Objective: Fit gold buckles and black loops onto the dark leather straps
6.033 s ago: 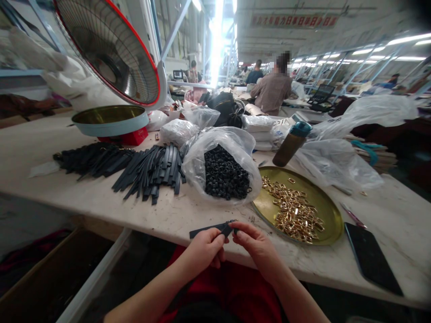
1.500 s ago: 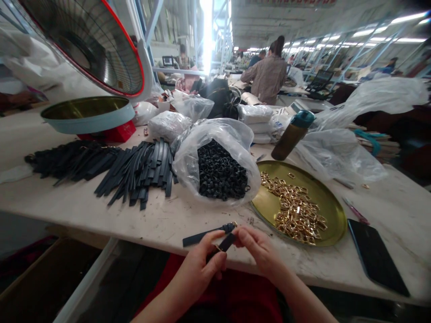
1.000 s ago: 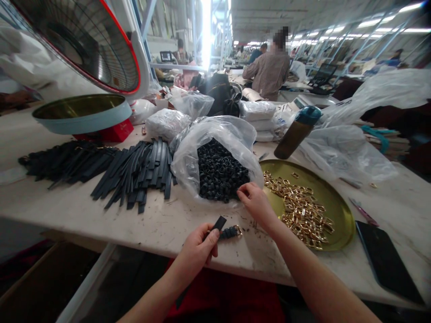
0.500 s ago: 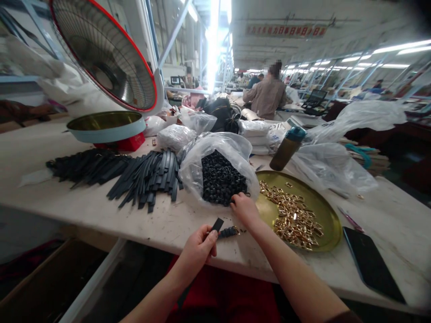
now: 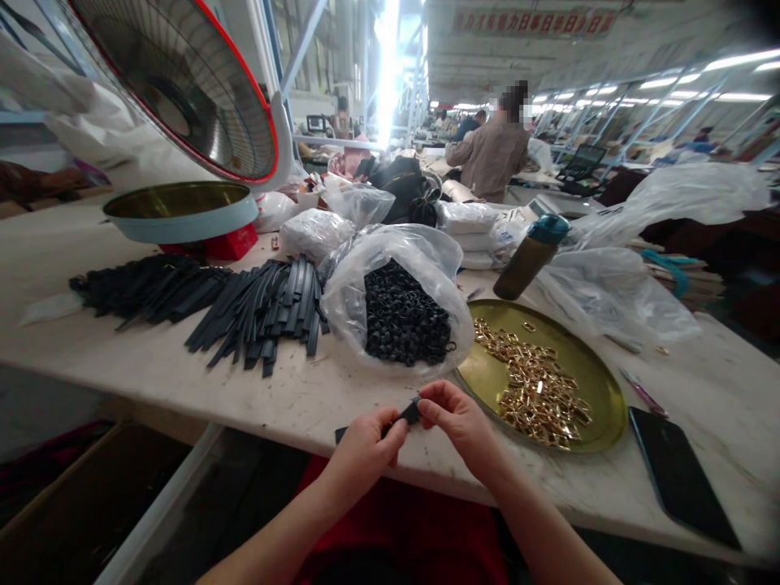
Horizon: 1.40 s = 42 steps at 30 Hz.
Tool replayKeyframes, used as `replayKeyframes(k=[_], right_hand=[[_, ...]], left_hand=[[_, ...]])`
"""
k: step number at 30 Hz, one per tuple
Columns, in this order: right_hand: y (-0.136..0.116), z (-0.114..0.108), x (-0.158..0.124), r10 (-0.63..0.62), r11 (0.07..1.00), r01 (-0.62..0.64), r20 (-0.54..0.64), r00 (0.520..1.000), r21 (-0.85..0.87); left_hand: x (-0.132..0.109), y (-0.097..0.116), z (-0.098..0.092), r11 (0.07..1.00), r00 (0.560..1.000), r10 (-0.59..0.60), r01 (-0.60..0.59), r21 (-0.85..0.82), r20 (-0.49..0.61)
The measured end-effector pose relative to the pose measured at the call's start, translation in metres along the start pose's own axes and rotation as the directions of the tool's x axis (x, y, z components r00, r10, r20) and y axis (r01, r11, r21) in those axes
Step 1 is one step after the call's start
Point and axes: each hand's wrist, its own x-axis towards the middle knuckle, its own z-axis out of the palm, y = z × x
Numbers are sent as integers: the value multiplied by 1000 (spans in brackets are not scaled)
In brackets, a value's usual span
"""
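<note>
My left hand (image 5: pixel 371 439) is closed around a black strap (image 5: pixel 409 413), whose short end sticks out past thumb and forefinger. At that end my right hand (image 5: pixel 454 413) pinches a small black strap loop, mostly hidden by the fingertips. The two hands almost meet over the table's front edge. Just beyond them stands an open clear plastic bag (image 5: pixel 347 313) full of small black loops (image 5: pixel 405 317). To the right, a round gold tray (image 5: pixel 603 390) carries a heap of gold metal buckles (image 5: pixel 542 390).
Black straps (image 5: pixel 268 313) lie fanned out at the left, near a fan (image 5: pixel 183 97) and a round tin (image 5: pixel 183 227). A tilted bottle (image 5: pixel 530 260) is behind the tray. A phone (image 5: pixel 682 475) rests at the right edge. A person (image 5: pixel 493 154) stands farther back.
My right hand has drawn back from the bag of black loops to the strap's end. My left hand has turned the strap, and its end now points toward the right fingers.
</note>
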Motion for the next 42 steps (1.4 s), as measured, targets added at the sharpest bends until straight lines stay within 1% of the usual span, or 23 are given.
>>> replayKeyframes(k=[2, 4, 6, 9, 12, 14, 17, 19, 22, 26, 30, 32, 34, 38, 40, 42], right_hand=[[2, 0, 0, 27, 1000, -28, 52, 998, 8], [3, 0, 1, 68, 998, -69, 118, 991, 5], [2, -1, 0, 108, 994, -111, 129, 986, 19], [2, -3, -3, 143, 985, -154, 136, 980, 74], [6, -2, -11, 134, 950, -182, 193, 972, 255], [9, 0, -16, 135, 918, -197, 197, 971, 344], [13, 4, -24, 186, 915, -234, 172, 967, 328], [15, 6, -29, 237, 904, -286, 184, 954, 317], [16, 7, -36, 279, 876, -356, 261, 924, 324], [14, 9, -45, 292, 852, -394, 312, 904, 344], [17, 14, -56, 307, 794, -450, 370, 877, 408], [18, 17, -61, 310, 769, -475, 400, 862, 429], [19, 19, -66, 308, 771, -469, 392, 867, 431], [20, 20, -74, 301, 806, -427, 338, 892, 409], [21, 20, -77, 275, 823, -387, 303, 912, 416], [22, 21, -78, 234, 861, -304, 213, 949, 407]], left_hand=[[0, 0, -2, 999, 996, -36, 38, -21, 86], [0, 1, -4, 998, 989, -53, 59, -33, 138], [0, 2, -5, 996, 989, -44, 53, -65, 138], [-2, 4, -6, 986, 991, -31, 51, -157, 132], [-4, 7, -6, 981, 991, -41, 64, -182, 130], [-6, 11, -5, 980, 990, -35, 60, -190, 133], [-11, 19, -2, 976, 989, -38, 68, -207, 146], [-15, 23, -1, 981, 988, -60, 84, -176, 140], [-22, 26, -1, 989, 988, -90, 103, -103, 126], [-31, 21, -3, 996, 994, -90, 90, 9, 67], [-41, 16, -2, 986, 996, -85, 83, 141, 11], [-46, 13, -1, 981, 998, -68, 69, 179, -9], [-50, 11, 0, 982, 999, -50, 53, 183, -23], [-57, 8, 3, 990, 999, -27, 31, 138, -30], [-60, 9, 5, 997, 999, -31, 31, 77, 7], [-63, 11, 7, 997, 995, -65, 68, -42, 74]])
